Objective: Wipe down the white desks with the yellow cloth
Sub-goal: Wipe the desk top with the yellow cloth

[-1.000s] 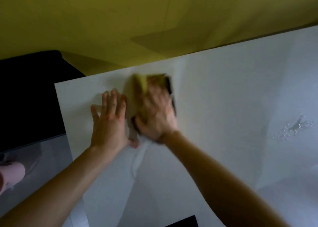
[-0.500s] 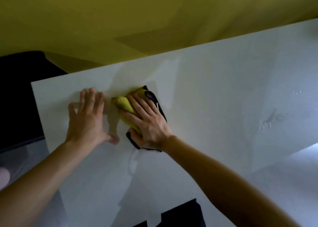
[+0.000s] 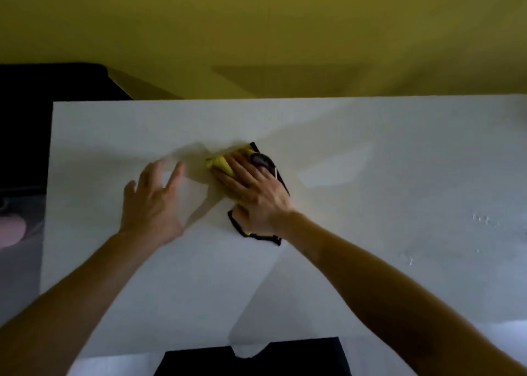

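Note:
A yellow cloth with a black hem lies on the white desk, a little left of the desk's middle. My right hand lies flat on the cloth with its fingers straight, pressing it onto the surface and covering most of it. My left hand is spread just left of the cloth, fingers apart and blurred, over the desk top; whether it touches the surface I cannot tell.
A yellow wall rises behind the desk's far edge. Small water drops sit on the desk at the right. A dark object stands past the left edge, above grey floor. My dark clothing meets the near edge.
The view has levelled out and the desk's far edge now runs straight across. My right hand and the cloth have shifted slightly right on the desk. My left hand has spread its fingers.

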Motion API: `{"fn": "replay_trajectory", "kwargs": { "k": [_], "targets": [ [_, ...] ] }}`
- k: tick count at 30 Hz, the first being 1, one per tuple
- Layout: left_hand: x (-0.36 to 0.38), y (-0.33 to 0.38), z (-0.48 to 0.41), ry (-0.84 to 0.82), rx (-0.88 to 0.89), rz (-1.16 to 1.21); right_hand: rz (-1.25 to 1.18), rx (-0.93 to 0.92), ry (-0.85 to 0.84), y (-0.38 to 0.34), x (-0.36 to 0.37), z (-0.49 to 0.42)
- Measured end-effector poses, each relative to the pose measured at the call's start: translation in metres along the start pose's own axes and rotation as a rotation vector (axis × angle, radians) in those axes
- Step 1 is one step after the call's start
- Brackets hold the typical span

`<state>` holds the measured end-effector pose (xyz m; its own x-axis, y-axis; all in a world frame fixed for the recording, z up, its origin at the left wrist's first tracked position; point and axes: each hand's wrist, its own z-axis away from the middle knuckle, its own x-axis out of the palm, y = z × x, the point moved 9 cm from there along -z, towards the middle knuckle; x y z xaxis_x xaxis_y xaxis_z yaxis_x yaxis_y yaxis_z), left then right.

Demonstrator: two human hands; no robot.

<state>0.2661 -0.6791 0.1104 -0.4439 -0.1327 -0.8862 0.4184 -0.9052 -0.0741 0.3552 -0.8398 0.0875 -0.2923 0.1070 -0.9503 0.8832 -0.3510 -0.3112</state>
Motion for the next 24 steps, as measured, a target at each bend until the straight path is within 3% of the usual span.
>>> {"fn": "replay_trajectory", "kwargs": {
  "k": [2,4,6,8,9,12,14,16,18,20,21,22,24],
  "targets": [
    [0.009,0.043,0.007,-0.090,-0.018,0.060,-0.006,0.036,0.130,0.092,-0.032,0.006],
    [0.020,0.075,0.010,-0.122,-0.034,0.081,0.064,0.310,0.225,0.214,-0.069,0.023],
    [0.026,0.093,0.009,-0.141,-0.068,0.067,0.078,0.563,0.290,0.283,-0.094,0.046],
    [0.025,0.100,0.007,-0.138,-0.102,0.061,0.031,0.593,0.365,0.251,-0.085,0.043],
    [0.022,0.101,0.006,-0.132,-0.114,0.058,-0.022,0.509,0.349,0.205,-0.067,0.036],
    [0.017,0.101,0.009,-0.123,-0.126,0.028,-0.095,0.005,0.047,0.058,-0.016,0.029],
    [0.017,0.101,0.008,-0.128,-0.108,0.042,-0.056,-0.174,-0.002,0.071,-0.023,0.038],
    [0.022,0.101,0.007,-0.138,-0.067,0.087,-0.015,-0.083,0.104,0.161,-0.047,0.046],
    [0.024,0.098,0.005,-0.117,-0.046,0.111,0.073,0.230,0.243,0.254,-0.081,0.059],
    [0.028,0.098,0.004,-0.099,-0.038,0.118,0.027,0.554,0.321,0.269,-0.086,0.071],
    [0.029,0.097,0.004,-0.091,-0.045,0.120,-0.002,0.599,0.353,0.236,-0.075,0.068],
    [0.030,0.095,0.004,-0.082,-0.052,0.121,-0.053,0.515,0.326,0.185,-0.056,0.057],
    [0.030,0.095,0.005,-0.071,-0.039,0.117,-0.113,0.106,0.125,0.072,-0.020,0.041]
  ]
}}
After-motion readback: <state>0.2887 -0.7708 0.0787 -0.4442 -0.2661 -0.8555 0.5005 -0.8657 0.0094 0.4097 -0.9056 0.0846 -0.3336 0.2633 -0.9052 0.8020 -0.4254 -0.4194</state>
